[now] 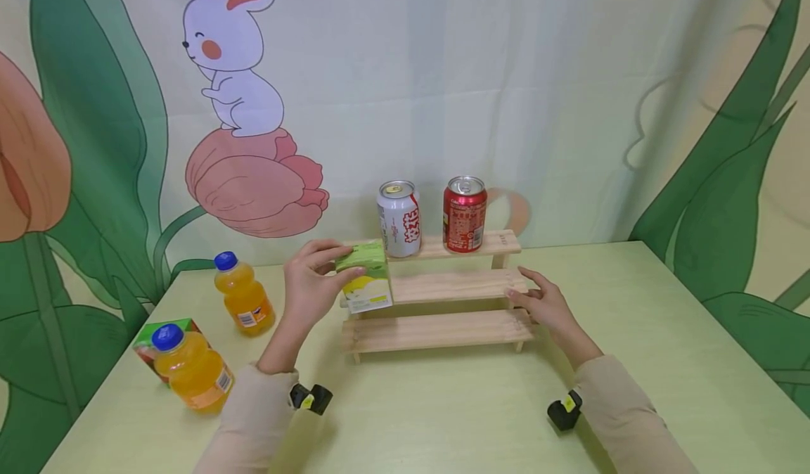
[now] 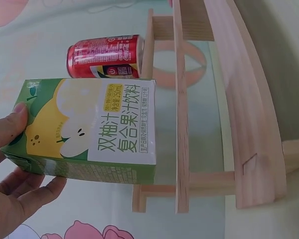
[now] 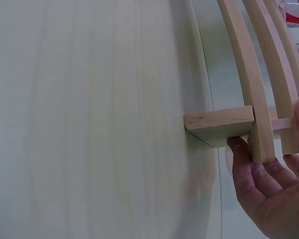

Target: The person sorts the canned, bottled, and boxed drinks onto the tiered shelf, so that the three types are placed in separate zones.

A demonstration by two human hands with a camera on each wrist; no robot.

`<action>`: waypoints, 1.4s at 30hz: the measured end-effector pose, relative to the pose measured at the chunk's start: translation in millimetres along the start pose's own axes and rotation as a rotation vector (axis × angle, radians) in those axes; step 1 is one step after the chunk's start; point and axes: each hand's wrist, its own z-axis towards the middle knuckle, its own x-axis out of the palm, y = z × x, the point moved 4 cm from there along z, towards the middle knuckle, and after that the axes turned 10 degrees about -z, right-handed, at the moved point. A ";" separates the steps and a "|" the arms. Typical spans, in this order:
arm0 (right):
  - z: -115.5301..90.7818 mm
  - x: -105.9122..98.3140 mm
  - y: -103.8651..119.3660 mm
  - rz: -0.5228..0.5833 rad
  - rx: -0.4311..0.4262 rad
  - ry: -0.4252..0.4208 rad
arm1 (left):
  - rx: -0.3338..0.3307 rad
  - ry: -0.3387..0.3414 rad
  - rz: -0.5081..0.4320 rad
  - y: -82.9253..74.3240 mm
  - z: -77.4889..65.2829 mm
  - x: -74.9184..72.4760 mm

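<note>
My left hand [image 1: 311, 280] pinches a green, yellow and white juice carton [image 1: 365, 277] between thumb and fingers. In the head view the carton appears upright over the left end of the middle tier of a three-tier wooden rack [image 1: 436, 330]; I cannot tell whether it touches the tier. The left wrist view shows the front of this juice carton [image 2: 89, 122], held at its top end. My right hand [image 1: 549, 310] grips the rack's right end, its thumb above a slat and its fingers under the wooden rack [image 3: 261, 119]. The carton hides part of the rack's left side.
On the top tier stand a white can [image 1: 399, 221] and a red cola can [image 1: 465, 215]. To the left, two orange juice bottles [image 1: 245, 295] with blue caps stand near a green-topped carton [image 1: 142, 344]. A printed curtain [image 1: 569, 108] hangs behind the table [image 1: 443, 418].
</note>
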 end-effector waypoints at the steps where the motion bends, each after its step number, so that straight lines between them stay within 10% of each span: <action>1: 0.3 -0.3 0.0 0.000 -0.001 -0.001 | 0.004 0.002 -0.006 -0.5 0.4 1.4; 42: 2.1 0.0 -2.8 -0.002 0.018 -0.005 | 0.115 0.048 -0.208 -6.6 9.2 67.6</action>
